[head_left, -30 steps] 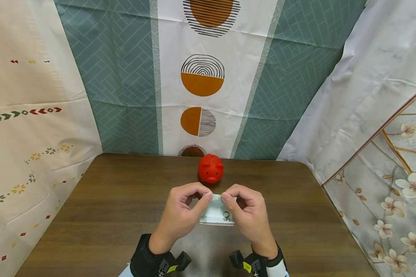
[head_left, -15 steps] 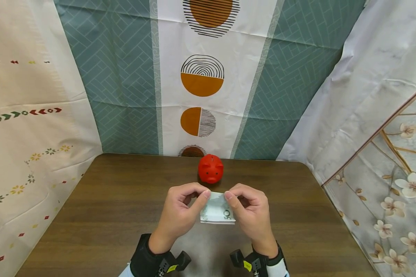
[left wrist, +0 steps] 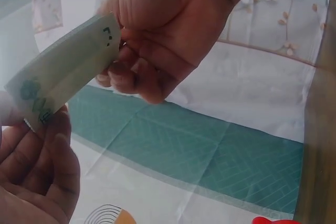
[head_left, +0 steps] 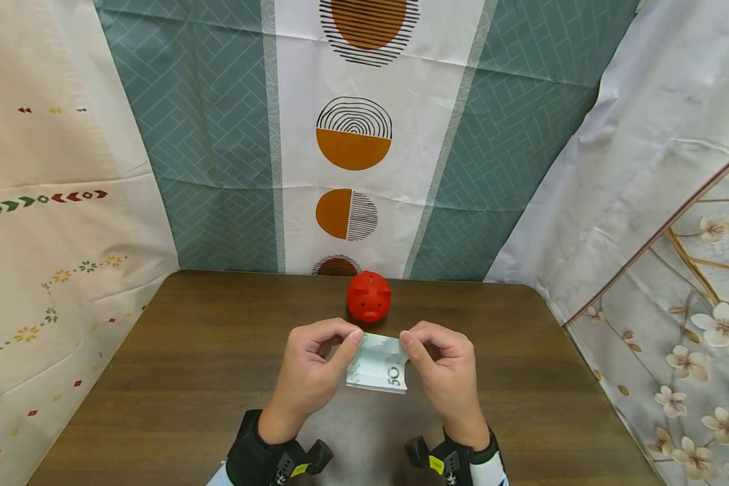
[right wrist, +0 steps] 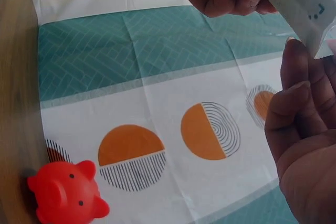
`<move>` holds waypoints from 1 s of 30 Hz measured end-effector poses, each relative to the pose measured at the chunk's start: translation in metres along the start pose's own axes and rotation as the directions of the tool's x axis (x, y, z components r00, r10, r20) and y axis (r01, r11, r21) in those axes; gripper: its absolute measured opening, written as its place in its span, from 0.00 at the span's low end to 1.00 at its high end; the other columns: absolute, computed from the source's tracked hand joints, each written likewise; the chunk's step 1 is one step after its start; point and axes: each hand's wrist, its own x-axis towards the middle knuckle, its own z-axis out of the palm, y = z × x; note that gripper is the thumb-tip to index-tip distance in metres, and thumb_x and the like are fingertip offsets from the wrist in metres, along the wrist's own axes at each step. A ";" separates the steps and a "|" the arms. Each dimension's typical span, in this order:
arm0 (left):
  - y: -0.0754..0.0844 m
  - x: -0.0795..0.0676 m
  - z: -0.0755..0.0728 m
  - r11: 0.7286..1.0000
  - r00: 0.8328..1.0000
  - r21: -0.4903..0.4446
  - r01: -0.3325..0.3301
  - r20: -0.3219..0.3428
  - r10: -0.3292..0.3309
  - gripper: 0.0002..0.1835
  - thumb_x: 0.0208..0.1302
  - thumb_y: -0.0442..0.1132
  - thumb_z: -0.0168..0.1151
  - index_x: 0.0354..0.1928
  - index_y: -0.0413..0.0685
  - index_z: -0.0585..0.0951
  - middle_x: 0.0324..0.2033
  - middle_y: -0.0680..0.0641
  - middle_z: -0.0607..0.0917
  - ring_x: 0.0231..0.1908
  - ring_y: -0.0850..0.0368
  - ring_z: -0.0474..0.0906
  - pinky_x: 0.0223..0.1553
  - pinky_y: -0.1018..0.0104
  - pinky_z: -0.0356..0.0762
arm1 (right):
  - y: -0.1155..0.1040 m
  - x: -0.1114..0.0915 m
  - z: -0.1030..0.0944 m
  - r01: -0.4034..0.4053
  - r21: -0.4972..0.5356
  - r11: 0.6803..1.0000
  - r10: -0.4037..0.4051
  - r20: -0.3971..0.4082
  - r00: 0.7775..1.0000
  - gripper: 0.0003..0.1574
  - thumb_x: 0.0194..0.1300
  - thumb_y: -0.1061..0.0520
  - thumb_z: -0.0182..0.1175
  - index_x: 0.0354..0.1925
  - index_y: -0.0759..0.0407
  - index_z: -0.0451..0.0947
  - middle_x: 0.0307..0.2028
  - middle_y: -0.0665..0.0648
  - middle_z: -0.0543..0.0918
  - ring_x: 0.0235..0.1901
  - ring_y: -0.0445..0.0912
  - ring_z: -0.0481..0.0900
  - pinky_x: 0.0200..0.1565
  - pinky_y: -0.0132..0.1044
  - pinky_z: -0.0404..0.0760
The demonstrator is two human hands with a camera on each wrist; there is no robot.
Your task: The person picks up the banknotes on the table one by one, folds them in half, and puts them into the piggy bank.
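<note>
A pale green folded banknote (head_left: 378, 364) printed with "50" is stretched between both hands, above the table. My left hand (head_left: 310, 368) pinches its upper left corner between thumb and forefinger. At the upper right corner my right hand (head_left: 446, 370) pinches it the same way. The left wrist view shows the banknote (left wrist: 68, 69) as a narrow folded strip, and the right wrist view shows the fold in the banknote (right wrist: 302, 9) near the right fingertips. Just beyond the hands stands a red piggy bank (head_left: 369, 297), its slot on top.
The brown wooden table (head_left: 231, 324) runs back to a patterned cloth (head_left: 219, 135) hung behind it. Printed cloths also hang at the left (head_left: 55, 270) and right (head_left: 613, 202) sides. Each wrist wears a black band with a small camera.
The hands have spread slightly apart, showing more of the banknote between them. The banknote has shifted a little left and now tilts, its right side lower. The piggy bank stays put.
</note>
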 end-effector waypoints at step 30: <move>-0.001 -0.001 0.005 0.999 1.000 -0.042 0.028 0.012 -0.028 0.07 0.66 0.23 0.63 0.35 0.38 0.87 0.27 0.40 0.87 0.27 0.57 0.79 0.27 0.66 0.81 | 0.003 0.000 0.007 0.032 0.069 0.997 -0.036 0.062 0.997 0.12 0.61 0.80 0.59 0.32 0.67 0.82 0.24 0.59 0.79 0.24 0.43 0.74 0.19 0.35 0.71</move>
